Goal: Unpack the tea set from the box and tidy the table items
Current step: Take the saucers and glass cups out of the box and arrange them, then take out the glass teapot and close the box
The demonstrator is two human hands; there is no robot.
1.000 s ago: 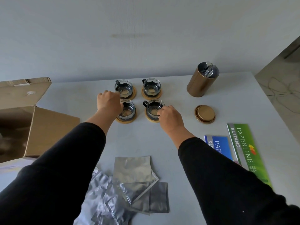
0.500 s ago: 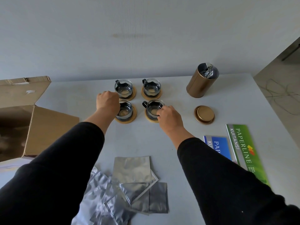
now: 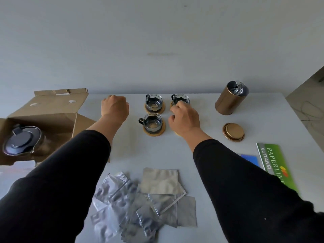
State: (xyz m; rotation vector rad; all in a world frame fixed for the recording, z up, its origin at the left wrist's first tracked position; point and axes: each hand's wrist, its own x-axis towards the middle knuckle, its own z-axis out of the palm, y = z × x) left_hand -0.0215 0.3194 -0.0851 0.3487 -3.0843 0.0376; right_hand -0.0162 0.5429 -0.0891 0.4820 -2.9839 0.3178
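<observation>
Meanwhile L hand (image 3: 114,107) hung fisted, empty, near box (image 3: 52,109); R hand (image 3: 184,118) fingers curled at far-right cup (image 3: 181,99), grip unclear.

Likely a home: plain table (image 3: 201,151), tea cups (image 3: 152,121), cardboard box (image 3: 52,109).

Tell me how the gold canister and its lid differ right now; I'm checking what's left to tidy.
The gold canister stands tall and open, silver packets poking from its mouth; the lid lies flat and low on the table, nearer the camera. The canister holds something; the lid holds nothing. Both are round and gold, set apart at the table's right.
</observation>
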